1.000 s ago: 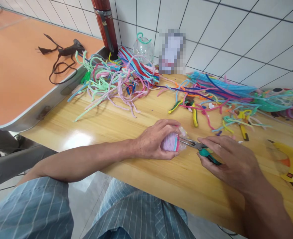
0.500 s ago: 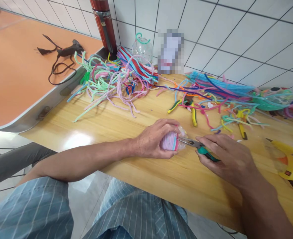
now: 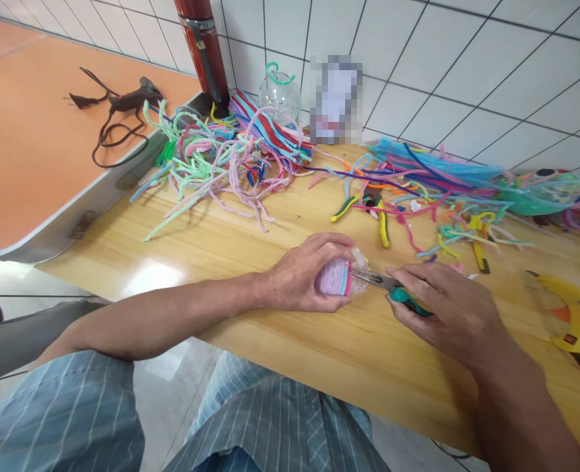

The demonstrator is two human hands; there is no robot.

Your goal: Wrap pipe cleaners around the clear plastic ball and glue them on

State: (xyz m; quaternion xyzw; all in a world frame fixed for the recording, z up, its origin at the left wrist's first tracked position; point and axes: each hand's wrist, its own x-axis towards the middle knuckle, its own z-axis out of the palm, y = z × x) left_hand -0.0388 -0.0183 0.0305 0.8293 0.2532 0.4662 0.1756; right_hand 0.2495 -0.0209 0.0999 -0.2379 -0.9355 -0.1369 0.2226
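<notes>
As I judge it, the likeliest mishap is at the metal tips. The pliers (image 3: 381, 282) meet the wrapped bundle (image 3: 333, 278) right beside the fingertips of the left hand (image 3: 297, 280), so a skid off the fuzzy winding or the clear end could jab or nip skin. Too hard a squeeze could also tear the pink turns loose or dent the clear part under them. The bundle sits over the near part of the desk (image 3: 250, 249), well apart from the heap of pipe cleaners (image 3: 221, 157) by the wall, so a slackened hold could let it roll toward the front edge and the lap. The left hand is curled closed round the bundle, with the palm over its top and the fingers wrapped to its right end, where a teal band shows. The right hand (image 3: 450, 311) is folded round the teal handles, fingers close together and the forefinger lying along the tool. The jaws stand nearly shut at the bundle's end — what they pinch there, if anything, is too small to make out. A yellow glue gun (image 3: 573, 314) lies untouched off to the right.
</notes>
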